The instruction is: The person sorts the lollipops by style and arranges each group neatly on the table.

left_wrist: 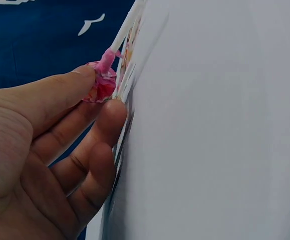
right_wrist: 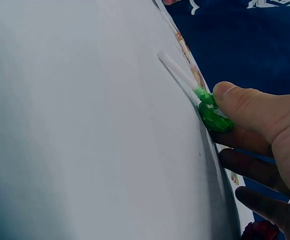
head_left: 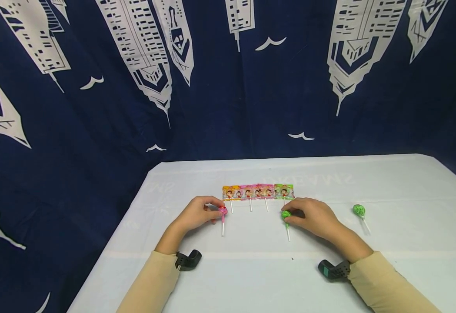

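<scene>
My left hand point(head_left: 198, 214) pinches a pink-wrapped lollipop point(head_left: 223, 211) by its round head; the stick points toward me. In the left wrist view, thumb and fingers press on the pink wrapper point(left_wrist: 104, 86). With my right hand point(head_left: 314, 216) I pinch a green-wrapped lollipop point(head_left: 286, 215), its white stick also toward me. The right wrist view shows the thumb on its green wrapper point(right_wrist: 215, 117). Just beyond both hands lies a row of flat-wrapped lollipops point(head_left: 257, 191), orange at the left, pink in the middle, green at the right, sticks toward me.
Another green lollipop point(head_left: 359, 211) lies on the white tablecloth point(head_left: 251, 278), right of my right hand. A dark red object point(right_wrist: 260, 231) shows at the right wrist view's lower edge, its kind unclear. Behind the table hangs a dark blue printed cloth point(head_left: 220, 117).
</scene>
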Available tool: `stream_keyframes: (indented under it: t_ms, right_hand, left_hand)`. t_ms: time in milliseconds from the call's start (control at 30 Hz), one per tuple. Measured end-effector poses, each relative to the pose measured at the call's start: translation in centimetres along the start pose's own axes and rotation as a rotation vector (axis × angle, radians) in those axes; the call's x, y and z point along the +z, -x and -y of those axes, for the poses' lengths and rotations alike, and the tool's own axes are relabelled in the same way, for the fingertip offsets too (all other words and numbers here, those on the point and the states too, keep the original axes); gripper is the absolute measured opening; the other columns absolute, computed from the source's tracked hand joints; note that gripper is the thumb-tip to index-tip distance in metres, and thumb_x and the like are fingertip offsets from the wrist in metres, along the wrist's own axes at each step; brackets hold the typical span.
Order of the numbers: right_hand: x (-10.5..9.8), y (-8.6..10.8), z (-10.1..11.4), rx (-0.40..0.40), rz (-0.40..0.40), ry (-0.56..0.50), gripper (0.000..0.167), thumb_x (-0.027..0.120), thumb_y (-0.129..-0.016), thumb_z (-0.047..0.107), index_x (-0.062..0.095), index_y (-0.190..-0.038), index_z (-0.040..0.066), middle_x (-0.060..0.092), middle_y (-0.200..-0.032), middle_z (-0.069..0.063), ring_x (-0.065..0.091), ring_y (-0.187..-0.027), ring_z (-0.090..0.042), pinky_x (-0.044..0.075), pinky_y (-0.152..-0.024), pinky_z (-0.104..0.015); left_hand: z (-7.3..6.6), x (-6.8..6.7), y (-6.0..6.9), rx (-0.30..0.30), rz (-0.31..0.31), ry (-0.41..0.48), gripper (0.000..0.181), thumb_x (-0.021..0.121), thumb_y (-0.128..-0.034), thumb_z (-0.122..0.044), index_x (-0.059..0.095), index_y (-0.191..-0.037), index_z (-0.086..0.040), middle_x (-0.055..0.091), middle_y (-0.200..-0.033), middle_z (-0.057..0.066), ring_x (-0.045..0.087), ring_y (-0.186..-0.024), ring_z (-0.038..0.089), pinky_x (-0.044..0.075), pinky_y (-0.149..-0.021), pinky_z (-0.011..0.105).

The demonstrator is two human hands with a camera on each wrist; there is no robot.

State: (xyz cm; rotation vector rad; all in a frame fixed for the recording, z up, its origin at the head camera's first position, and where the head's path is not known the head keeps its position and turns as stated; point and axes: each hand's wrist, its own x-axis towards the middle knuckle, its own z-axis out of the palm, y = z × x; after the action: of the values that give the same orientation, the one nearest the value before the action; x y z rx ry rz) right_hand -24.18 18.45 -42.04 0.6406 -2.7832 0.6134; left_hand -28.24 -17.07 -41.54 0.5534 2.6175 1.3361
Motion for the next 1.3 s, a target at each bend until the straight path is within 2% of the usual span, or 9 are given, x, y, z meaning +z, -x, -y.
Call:
stream_keyframes:
  t_ms: [100,267,367,733,1133,1300]
  right_hand:
    - [0.0,0.0,0.0,0.003,0.004,0.000,0.024,0.080,-0.084,0.030,0.075,-0.107,0.023,0.070,-0.093,0.013,0.063,-0.088,-0.007,0.052,-0.081,-0.040]
    - [0.0,0.0,0.0,0.001,-0.002,0.000,0.024,0.080,-0.084,0.031,0.075,-0.106,0.024,0.071,-0.093,0.013,0.063,-0.088,-0.008,0.052,-0.081,-0.040]
    - [0.0,0.0,0.0,-0.002,-0.003,-0.001,0.025,0.080,-0.084,0.031,0.075,-0.107,0.023,0.071,-0.093,0.013,0.063,-0.089,-0.008,0.052,-0.081,-0.040]
    - [0.0,0.0,0.0,-0.003,-0.007,0.003,0.025,0.080,-0.084,0.031,0.075,-0.107,0.023,0.071,-0.094,0.012,0.064,-0.090,-0.009,0.052,-0.082,-0.042]
    - [0.2,0.1,-0.2,-0.007,-0.012,0.000,0.025,0.080,-0.084,0.031,0.075,-0.107,0.024,0.071,-0.095,0.012,0.063,-0.089,-0.008,0.052,-0.081,-0.040]
    - [0.1,0.1,-0.1,0.000,-0.010,-0.003,0.025,0.080,-0.084,0.031,0.075,-0.107,0.024,0.071,-0.095,0.012,0.064,-0.089,-0.008,0.052,-0.081,-0.040]
  left_hand:
    - [0.3,0.0,0.0,-0.009,0.010,0.010,0.021,0.076,-0.0877,-0.014,0.073,-0.109,-0.013,0.070,-0.099,0.006,0.057,-0.056,0.012,0.043,-0.054,0.023]
    - [0.8,0.1,0.0,-0.013,0.011,0.015,0.022,0.077,-0.0870,-0.015,0.074,-0.109,-0.014,0.068,-0.076,0.004,0.051,-0.053,0.012,0.039,-0.052,0.022]
    - [1.0,0.1,-0.1,-0.008,0.013,0.007,0.022,0.077,-0.0868,-0.016,0.074,-0.108,-0.014,0.067,-0.071,0.003,0.049,-0.054,0.011,0.037,-0.051,0.021]
    - [1.2,0.2,0.0,0.010,0.005,-0.017,0.023,0.078,-0.0863,-0.018,0.075,-0.109,-0.016,0.072,-0.094,0.003,0.049,-0.057,0.010,0.037,-0.052,0.020]
    - [1.5,0.2,0.0,0.015,0.005,-0.015,0.028,0.078,-0.0858,-0.017,0.074,-0.113,-0.016,0.071,-0.101,0.005,0.044,-0.057,0.010,0.037,-0.053,0.021]
    - [1.7,0.2,-0.1,0.025,0.004,-0.009,0.028,0.079,-0.0859,-0.017,0.074,-0.114,-0.015,0.071,-0.098,0.005,0.044,-0.056,0.010,0.036,-0.053,0.021]
